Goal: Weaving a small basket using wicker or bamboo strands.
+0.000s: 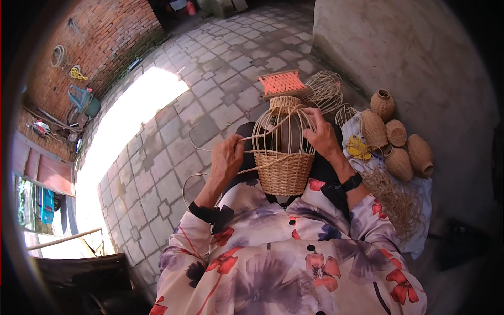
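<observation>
Between my knees stands a half-woven wicker basket, its lower body closely woven and its bare upright ribs curving in to a woven neck at the top. On the basket's left, my left hand is closed on a twisted wicker strand that runs up across the ribs toward the neck. Loose ends of strand curl out past that hand over the paving. My right hand has its fingers bent round the ribs at the upper right of the basket, thumb toward the front. Some of its fingertips are hidden behind the ribs.
Beyond the basket sits a small stool with an orange woven seat, beside open wicker frames. To the right, several finished wicker vessels, yellow cord and loose strands lie by a white cloth. A wall rises behind.
</observation>
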